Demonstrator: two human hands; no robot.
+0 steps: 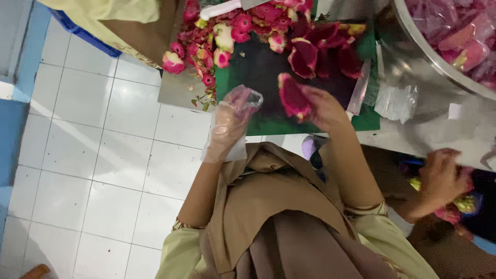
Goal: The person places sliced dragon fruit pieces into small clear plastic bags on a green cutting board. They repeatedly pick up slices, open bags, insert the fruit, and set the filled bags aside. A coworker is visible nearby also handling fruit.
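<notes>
Head view showed me a steel counter (178, 90) carrying a green cutting board (258, 77). Over it, my right hand (323, 108) had its fingers closed on a dragon fruit piece (293, 95); my gloved left hand (232, 116) hovered half-curled, holding nothing.

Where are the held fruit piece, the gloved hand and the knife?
fruit piece (293, 95), head view, on its red flesh.
left hand (231, 121), head view, on the gloved palm.
knife (221, 9), head view, on its white handle.
</notes>
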